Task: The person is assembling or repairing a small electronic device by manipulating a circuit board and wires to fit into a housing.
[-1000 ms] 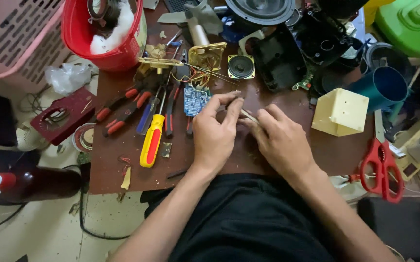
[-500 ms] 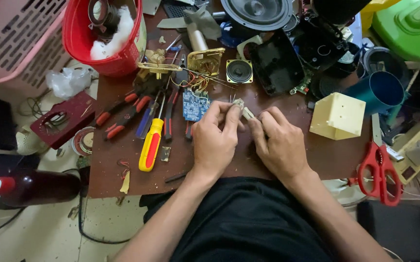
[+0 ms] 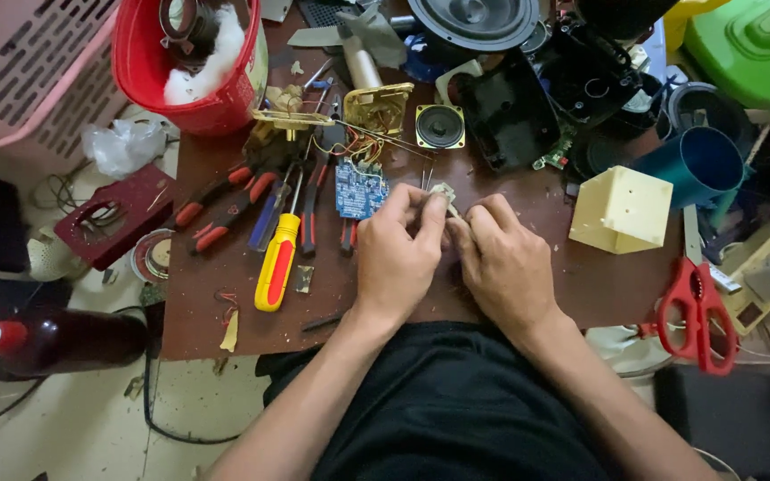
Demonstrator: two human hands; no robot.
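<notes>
Pale small part [image 3: 444,191] mostly hidden between both hands.

Home electronics repair bench: blue circuit board [image 3: 360,189], small round speaker [image 3: 439,126] beyond hands; yellow-handled screwdriver [image 3: 277,262], red-handled pliers [image 3: 223,200] left of them.

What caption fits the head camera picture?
Both hands, left hand and right hand, pinch a small pale part over a cluttered brown workbench.

A yellow-handled screwdriver [image 3: 276,263] lies at nine o'clock on the bench [image 3: 581,289], red scissors [image 3: 698,307] at three, a red bucket [image 3: 194,67] at eleven.
</notes>
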